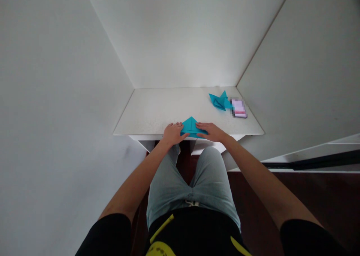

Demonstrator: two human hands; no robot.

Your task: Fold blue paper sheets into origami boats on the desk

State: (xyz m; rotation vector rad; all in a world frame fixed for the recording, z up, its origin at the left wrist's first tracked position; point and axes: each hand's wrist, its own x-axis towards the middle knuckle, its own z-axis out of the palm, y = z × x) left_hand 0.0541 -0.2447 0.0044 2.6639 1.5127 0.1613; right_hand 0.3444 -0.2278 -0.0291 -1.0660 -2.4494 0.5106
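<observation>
Our fingers (185, 135) lie flat and close together, clamped on nothing. The left hand (173, 133) and right hand (210, 132) press on either side of a folded turquoise paper triangle (191, 128) at the near edge of the white counter (157, 111). Farther right stand a second turquoise folded-paper shape (220, 101) and, just beside it, a blurred pink-and-white packet (239, 108).

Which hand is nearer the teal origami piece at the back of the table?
Right. The right hand is nearer, in front of the teal origami piece; the left hand is farther, beyond the folded teal paper.
</observation>
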